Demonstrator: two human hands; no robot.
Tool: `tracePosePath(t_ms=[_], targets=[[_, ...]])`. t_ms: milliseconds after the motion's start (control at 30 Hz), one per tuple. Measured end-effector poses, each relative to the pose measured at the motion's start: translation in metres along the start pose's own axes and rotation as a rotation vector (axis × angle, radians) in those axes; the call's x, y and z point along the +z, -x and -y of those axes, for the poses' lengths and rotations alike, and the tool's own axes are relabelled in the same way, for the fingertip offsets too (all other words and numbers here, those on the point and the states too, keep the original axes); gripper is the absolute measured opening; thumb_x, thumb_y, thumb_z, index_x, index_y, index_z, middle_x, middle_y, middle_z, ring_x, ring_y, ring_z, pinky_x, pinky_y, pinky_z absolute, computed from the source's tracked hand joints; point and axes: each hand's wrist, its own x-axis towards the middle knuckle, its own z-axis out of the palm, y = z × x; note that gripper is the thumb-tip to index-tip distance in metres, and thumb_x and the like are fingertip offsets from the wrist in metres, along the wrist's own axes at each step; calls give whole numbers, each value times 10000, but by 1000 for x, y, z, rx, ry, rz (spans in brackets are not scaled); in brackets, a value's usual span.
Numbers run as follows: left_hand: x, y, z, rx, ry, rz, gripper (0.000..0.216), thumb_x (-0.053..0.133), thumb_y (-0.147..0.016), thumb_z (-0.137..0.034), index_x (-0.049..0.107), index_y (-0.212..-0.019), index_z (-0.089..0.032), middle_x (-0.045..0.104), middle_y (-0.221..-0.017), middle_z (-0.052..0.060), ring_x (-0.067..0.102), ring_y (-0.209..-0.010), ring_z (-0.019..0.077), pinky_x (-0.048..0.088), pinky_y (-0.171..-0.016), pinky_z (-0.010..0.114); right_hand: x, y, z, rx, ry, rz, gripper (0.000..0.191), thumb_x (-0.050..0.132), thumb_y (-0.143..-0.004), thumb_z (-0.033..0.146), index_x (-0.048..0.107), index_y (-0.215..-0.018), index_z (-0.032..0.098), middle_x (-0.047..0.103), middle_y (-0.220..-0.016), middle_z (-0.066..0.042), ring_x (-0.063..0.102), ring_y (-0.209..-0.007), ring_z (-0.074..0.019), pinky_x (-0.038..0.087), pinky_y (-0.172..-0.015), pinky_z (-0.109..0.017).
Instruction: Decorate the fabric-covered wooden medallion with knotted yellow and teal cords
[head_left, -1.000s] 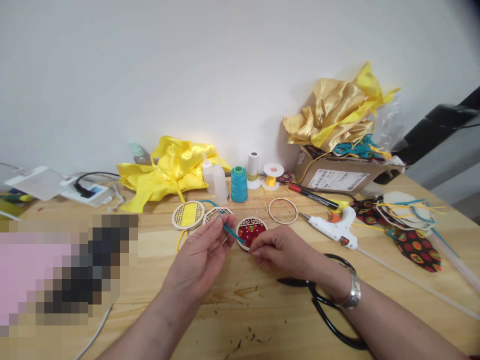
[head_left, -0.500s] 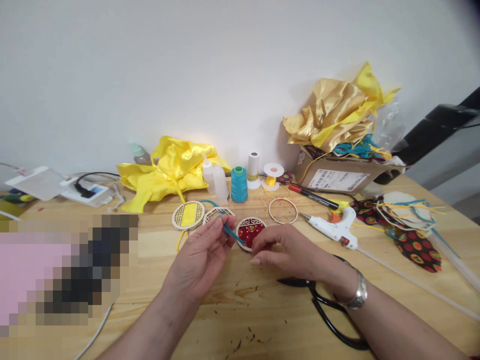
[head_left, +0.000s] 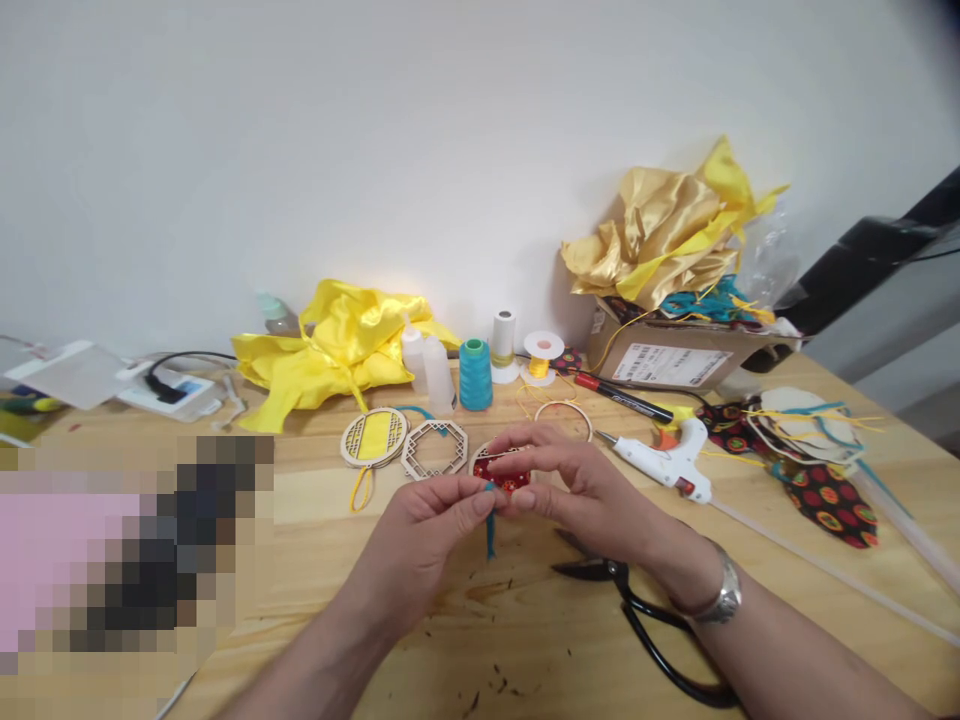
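A short teal cord (head_left: 490,535) is pinched between the thumb and forefinger of my left hand (head_left: 435,525), its end hanging below them. My right hand (head_left: 581,485) is right beside those fingertips, its thumb near the knot-like bit of cord and its fingers stretched out and apart. Behind the hands lies a round wooden frame with red patterned fabric (head_left: 504,470), partly covered by my right fingers. To its left are an octagonal wooden lattice frame (head_left: 406,462) and a round lattice frame backed with yellow (head_left: 375,437), with a yellow loop.
Black scissors (head_left: 637,620) lie under my right forearm. A white glue gun (head_left: 667,465), a marker (head_left: 626,398) and a plain wooden ring (head_left: 589,425) are nearby. Behind stand a teal thread cone (head_left: 475,375), squeeze bottles (head_left: 437,375), yellow satin (head_left: 330,350) and a cardboard box (head_left: 622,350).
My left hand has moved right and nearer, bringing the teal cord, which now hangs down. The octagonal frame is uncovered. My right fingers have stretched out over the red fabric frame.
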Motion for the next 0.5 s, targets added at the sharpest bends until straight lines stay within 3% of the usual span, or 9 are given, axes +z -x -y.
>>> tracePosePath(t_ms=[167,500], targets=[[-1,0,0,-41,-31,47,112,664,-762,-245,745,-794,-174,722,-781,49,601,-783,168,425,-747,256,-3,1,-1,51,-61,132,185,625,-813,272,696,-983,256,604,-1107,-36,543,-1048,-171,430,-906,-330],[2,-1,-1,-54,39,62,88,691,-732,-232,729,-716,-154,706,-712,53,601,-695,155,441,-680,244,-1,1,0,112,-39,128,156,658,-734,157,692,-876,211,606,-1085,-40,550,-1009,-175,465,-864,-330]])
